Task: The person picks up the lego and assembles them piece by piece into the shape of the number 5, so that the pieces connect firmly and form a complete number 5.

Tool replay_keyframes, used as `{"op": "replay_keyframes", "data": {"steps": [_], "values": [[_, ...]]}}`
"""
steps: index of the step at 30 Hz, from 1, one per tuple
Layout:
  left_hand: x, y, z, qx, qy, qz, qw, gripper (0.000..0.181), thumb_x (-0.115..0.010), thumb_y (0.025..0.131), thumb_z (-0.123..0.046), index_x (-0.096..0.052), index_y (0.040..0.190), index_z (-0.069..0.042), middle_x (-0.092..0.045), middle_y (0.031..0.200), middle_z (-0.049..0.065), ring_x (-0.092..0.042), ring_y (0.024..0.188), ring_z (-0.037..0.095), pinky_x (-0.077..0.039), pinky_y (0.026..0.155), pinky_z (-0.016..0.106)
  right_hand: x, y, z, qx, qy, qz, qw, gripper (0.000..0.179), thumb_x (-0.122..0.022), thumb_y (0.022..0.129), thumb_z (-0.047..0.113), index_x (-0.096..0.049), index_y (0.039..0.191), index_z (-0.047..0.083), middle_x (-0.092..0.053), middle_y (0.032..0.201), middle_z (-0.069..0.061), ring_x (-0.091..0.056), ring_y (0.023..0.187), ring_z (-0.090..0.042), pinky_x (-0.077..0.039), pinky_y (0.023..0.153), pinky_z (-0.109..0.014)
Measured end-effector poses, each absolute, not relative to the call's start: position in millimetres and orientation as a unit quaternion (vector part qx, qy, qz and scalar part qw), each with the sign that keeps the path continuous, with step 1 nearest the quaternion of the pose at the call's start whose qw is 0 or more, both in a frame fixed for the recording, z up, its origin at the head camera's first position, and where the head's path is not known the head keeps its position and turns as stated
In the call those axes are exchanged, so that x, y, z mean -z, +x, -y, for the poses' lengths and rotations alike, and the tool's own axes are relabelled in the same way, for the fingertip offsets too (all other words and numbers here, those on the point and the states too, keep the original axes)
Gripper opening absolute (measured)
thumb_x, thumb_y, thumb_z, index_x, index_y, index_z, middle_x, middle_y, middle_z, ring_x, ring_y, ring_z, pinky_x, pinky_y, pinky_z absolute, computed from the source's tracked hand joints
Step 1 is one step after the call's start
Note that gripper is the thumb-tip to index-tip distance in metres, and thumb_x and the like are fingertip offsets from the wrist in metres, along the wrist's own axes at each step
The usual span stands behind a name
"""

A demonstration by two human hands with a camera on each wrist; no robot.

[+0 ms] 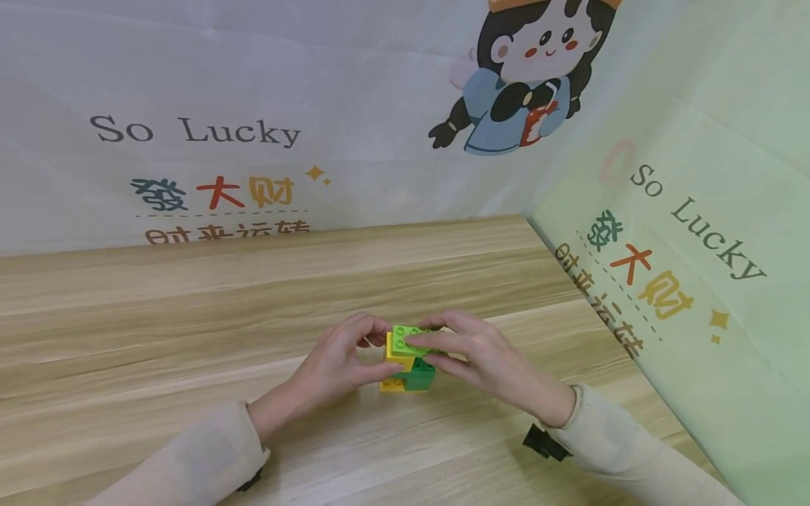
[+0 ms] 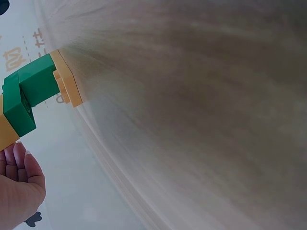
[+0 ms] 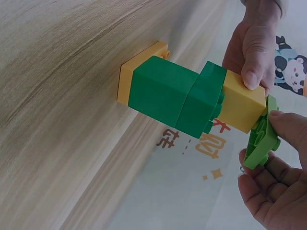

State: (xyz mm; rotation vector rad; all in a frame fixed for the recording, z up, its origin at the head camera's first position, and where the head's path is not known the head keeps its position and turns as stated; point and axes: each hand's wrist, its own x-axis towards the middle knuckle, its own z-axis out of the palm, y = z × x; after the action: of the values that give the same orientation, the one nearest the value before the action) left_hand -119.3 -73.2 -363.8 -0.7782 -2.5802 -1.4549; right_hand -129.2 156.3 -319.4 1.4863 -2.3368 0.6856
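Observation:
A small stack of toy building bricks stands upright on the wooden table. At its bottom lies a thin yellow brick (image 3: 125, 81), with a tall dark green brick (image 3: 160, 91) on it. Another dark green brick (image 3: 201, 99) sits above, offset to one side, under a yellow brick (image 3: 243, 101). My left hand (image 1: 335, 358) grips this upper yellow brick, thumb on its near face. A thin light green brick (image 3: 261, 139) is pinched between thumb and fingers of my right hand (image 1: 487, 351). It tilts against the yellow brick's top, its hollow underside partly showing in the right wrist view.
The wooden table (image 1: 190, 337) extends around the stack. Behind it and along the right hang pale printed sheets (image 1: 380, 161) with lettering and a cartoon figure. A black strap (image 1: 545, 443) shows beneath the right sleeve.

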Motion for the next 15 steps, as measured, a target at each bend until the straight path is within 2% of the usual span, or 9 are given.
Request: {"op": "replay_keyframes", "data": {"steps": [15], "values": [[362.1,-119.7,73.3,0.484,-0.253,0.837,0.026,0.033,-0.082,0.072,-0.017,-0.064,0.098,-0.008,-0.062,0.095,0.0,-0.06,0.089,0.021,-0.053,0.079,0.038,313.1,-127.7,-151.8,-0.201,0.515,0.821,0.139,0.034,-0.074,0.078,0.006,-0.069,0.111,0.01,-0.063,0.111,-0.011,-0.061,0.099,-0.022,-0.053,0.084,-0.029]]}}
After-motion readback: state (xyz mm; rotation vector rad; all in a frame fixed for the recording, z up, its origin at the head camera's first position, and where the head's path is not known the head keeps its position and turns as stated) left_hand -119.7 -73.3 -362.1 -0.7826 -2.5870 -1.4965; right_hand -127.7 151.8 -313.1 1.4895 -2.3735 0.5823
